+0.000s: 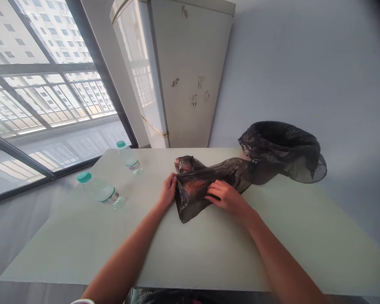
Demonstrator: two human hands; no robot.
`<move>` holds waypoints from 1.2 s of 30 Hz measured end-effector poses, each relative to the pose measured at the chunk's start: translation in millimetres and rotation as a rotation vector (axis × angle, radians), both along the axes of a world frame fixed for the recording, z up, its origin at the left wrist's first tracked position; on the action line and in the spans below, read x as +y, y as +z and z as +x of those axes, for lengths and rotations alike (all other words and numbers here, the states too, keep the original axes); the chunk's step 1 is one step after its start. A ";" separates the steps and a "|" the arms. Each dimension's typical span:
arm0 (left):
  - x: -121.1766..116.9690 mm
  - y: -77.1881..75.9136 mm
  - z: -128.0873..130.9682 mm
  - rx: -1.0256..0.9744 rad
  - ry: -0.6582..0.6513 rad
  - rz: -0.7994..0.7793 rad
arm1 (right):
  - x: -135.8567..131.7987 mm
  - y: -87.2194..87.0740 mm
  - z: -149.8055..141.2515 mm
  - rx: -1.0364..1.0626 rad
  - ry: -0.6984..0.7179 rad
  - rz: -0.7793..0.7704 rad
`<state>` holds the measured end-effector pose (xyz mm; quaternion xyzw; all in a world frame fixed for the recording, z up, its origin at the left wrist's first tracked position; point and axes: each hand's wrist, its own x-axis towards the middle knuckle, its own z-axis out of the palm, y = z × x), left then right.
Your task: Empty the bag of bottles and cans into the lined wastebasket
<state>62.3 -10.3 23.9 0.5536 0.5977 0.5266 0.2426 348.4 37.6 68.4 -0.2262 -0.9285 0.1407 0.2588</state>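
Head view: where's the black bag (193,202), and what do my fingers have?

"It lies on the counter (215,253) between your hands. Your left hand (169,190) pinches its left edge narrowly; your right hand (224,196) rests curled on it, but I cannot tell if those fingers grip."

"And my room?"

"Bare surface towards the near edge. Two bottles (103,192) (129,160) limit you leftward; a dark, plastic-lined container (272,169) stands right, by the far edge."
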 end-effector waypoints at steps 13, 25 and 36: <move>6.0 -6.9 2.8 -0.128 -0.133 -0.012 | 6.8 -13.0 -8.4 -0.124 -0.142 0.105; -15.3 21.1 8.0 0.082 -0.083 0.174 | 13.8 -19.1 19.1 0.735 -0.264 -0.638; -33.2 32.7 20.9 0.288 -0.598 0.221 | -13.9 -20.4 -21.2 0.558 0.089 -0.832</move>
